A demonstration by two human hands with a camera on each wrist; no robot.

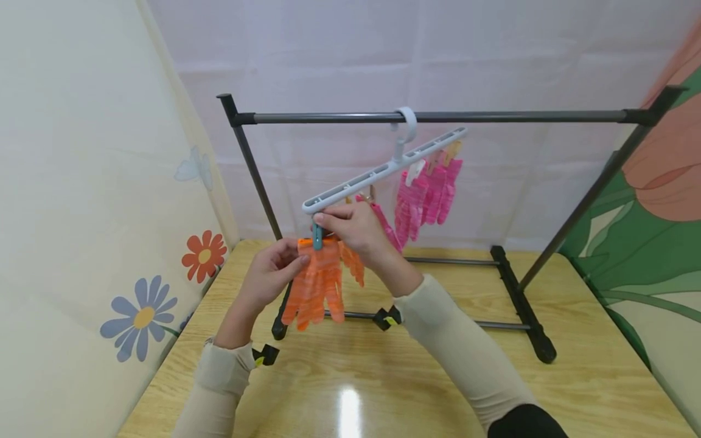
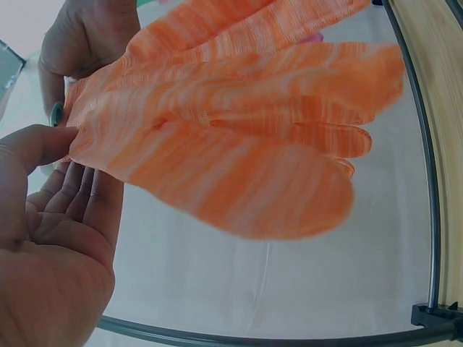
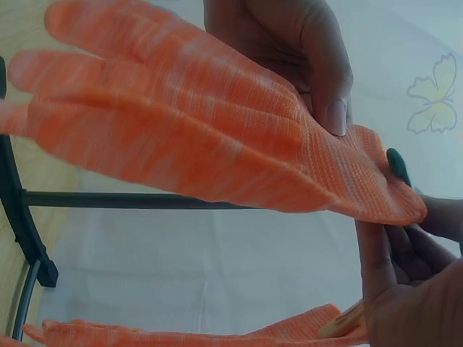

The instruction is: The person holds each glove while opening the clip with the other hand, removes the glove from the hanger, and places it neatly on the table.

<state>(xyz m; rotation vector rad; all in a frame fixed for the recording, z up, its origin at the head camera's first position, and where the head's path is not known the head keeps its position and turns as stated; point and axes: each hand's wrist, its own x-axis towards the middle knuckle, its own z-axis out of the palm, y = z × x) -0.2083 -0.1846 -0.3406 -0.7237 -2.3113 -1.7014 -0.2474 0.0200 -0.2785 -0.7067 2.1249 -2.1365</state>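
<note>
An orange striped knit glove (image 1: 317,286) hangs fingers-down beneath the left end of a pale blue hanger (image 1: 378,173). My left hand (image 1: 268,274) pinches the edge of its cuff between thumb and fingers, as the left wrist view also shows with the glove (image 2: 217,144) spread out. At the cuff, my right hand (image 1: 356,231) pinches a teal clothespin (image 1: 317,236) just under the hanger. Behind that hand a second orange glove (image 1: 352,263) is partly hidden; a wooden clothespin (image 3: 343,322) is on it in the right wrist view.
The hanger hooks over the top bar of a dark metal rack (image 1: 520,115) and tilts down to the left. Pink gloves (image 1: 411,201) hang along it from several clothespins. The rack stands on a wooden table (image 1: 427,377), with a floral wall panel (image 1: 662,243) at the right.
</note>
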